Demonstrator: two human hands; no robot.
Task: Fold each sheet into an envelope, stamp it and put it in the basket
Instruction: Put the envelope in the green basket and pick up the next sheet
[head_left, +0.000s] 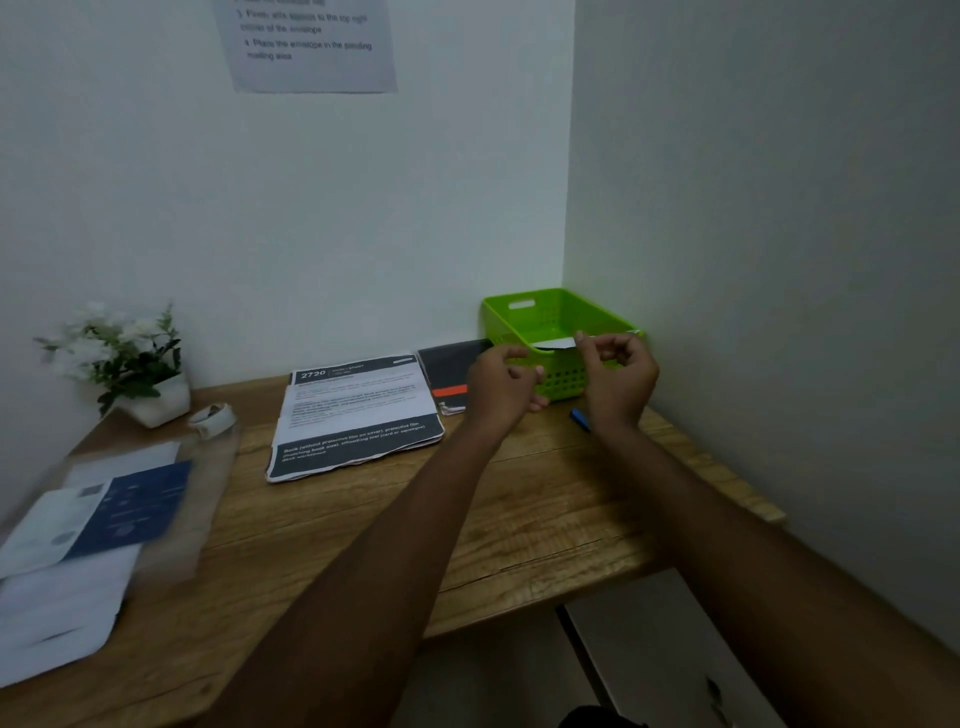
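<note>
The green plastic basket (550, 317) stands in the far right corner of the wooden desk (519, 519). A white folded envelope (556, 343) hangs just inside the basket's front rim. My right hand (618, 374) is in front of the basket, and its thumb and forefinger pinch the envelope's right end. My left hand (506, 387) is beside it to the left, fingers loosely curled, holding nothing and a little apart from the envelope. A stack of printed sheets (358, 415) lies at the back middle of the desk.
A dark notebook with an orange band (452, 374) lies between the stack and the basket. A small blue item (579, 418) rests near my right wrist. A tape roll (213, 418), a potted plant (130, 358) and blurred papers (78, 519) are on the left. Walls close in behind and to the right.
</note>
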